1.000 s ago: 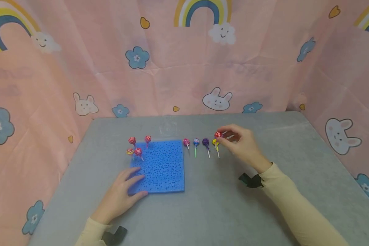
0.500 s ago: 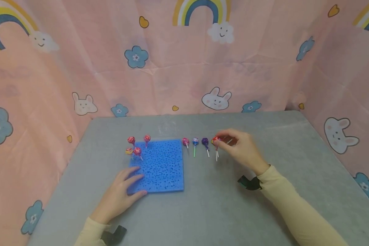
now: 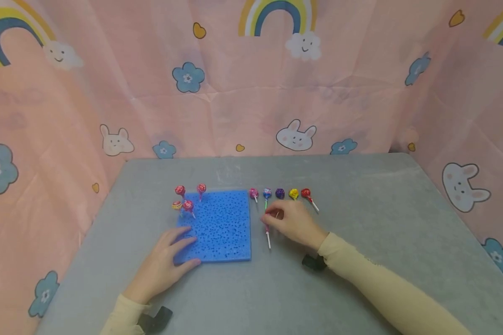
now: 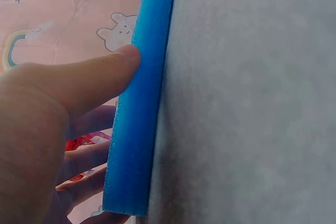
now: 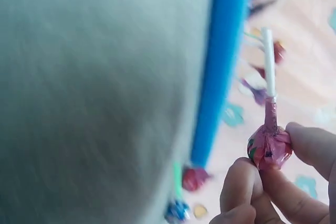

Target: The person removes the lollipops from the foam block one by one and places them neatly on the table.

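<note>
My right hand [image 3: 293, 221] pinches a pink-wrapped lollipop [image 5: 269, 148] by its candy head, between the blue foam block [image 3: 222, 232] and the row of other lollipops. In the head view its white stick points toward the front of the table; the head is mostly behind the fingers. My left hand [image 3: 163, 265] rests at the foam's left front corner, fingers spread over the top. Its thumb [image 4: 113, 69] touches the front side face in the left wrist view. Several lollipops stand in the foam's back left corner, among them a red one [image 3: 180, 190] and a yellow-striped one [image 3: 177, 205].
Right of the foam lies a row: a pink lollipop [image 3: 254, 192], a blue one [image 3: 267, 192], a purple one [image 3: 280, 193], a yellow one [image 3: 293, 193] and a red one [image 3: 306, 193]. They lie on a grey table [image 3: 360, 195] before a pink patterned curtain [image 3: 234, 107].
My right hand has carried its lollipop left and toward the front, from over the row's right end to near the foam. The red lollipop there now shows fully. My left hand has stayed put.
</note>
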Motion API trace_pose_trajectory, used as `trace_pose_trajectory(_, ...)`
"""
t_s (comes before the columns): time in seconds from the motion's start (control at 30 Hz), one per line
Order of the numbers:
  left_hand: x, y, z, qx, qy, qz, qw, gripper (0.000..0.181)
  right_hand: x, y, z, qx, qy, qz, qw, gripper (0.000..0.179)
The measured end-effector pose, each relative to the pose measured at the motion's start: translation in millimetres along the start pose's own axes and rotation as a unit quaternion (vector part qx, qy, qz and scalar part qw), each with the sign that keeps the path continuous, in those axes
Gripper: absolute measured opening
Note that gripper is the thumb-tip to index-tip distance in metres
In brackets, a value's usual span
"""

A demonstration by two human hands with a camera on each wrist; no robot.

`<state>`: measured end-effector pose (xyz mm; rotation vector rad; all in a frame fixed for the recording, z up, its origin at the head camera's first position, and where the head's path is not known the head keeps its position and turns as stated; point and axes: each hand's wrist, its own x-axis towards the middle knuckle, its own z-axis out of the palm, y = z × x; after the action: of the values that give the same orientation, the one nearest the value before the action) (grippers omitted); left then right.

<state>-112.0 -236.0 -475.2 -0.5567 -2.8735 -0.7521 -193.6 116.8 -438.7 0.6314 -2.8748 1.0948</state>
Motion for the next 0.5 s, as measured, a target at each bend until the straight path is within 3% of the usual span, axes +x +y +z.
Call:
trace_pose_trajectory(0.2, -0.2, 0.2, 0.5, -0.001, 0.003, 0.005, 1.0000, 0.054, 3.4, -5, 21, -0.015, -0.036, 0.019, 0.9990, 0.013)
trace_pose_trajectory(0.5, -0.3, 0.3, 0.7, 0.001, 0.005, 0.006, 1.0000, 0.054, 6.3, -5, 26, -0.036, -0.055, 0.011, 0.9978, 0.010)
